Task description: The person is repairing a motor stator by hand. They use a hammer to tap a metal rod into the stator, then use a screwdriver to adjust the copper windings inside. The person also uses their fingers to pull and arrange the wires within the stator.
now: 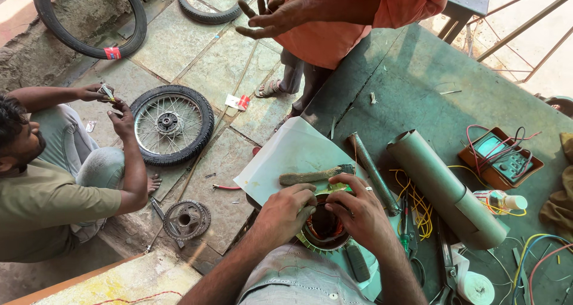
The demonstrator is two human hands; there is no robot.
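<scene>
Head view, looking down at a green workbench (418, 78), with both hands meeting at its near edge.
Lying on the bench from largest to smallest: a long grey-green rolled tube (444, 188) running diagonally toward the far edge; a white paper sheet (286, 156) overhanging the left edge; a thin metal rod (371, 171) parallel to the tube; a multimeter (500, 157) in a brown case near the right edge; a wooden-handled brush (316, 175) lying crosswise just beyond the fingers.
Sitting directly under both hands, ring axis pointing up: a motor stator (322, 228) with copper windings.
Gripping its left rim with curled fingers: left hand (285, 212).
Pinching narrowly at the far rim, equally near: right hand (358, 212).
Crowding the right side: loose yellow wires (418, 206).
</scene>
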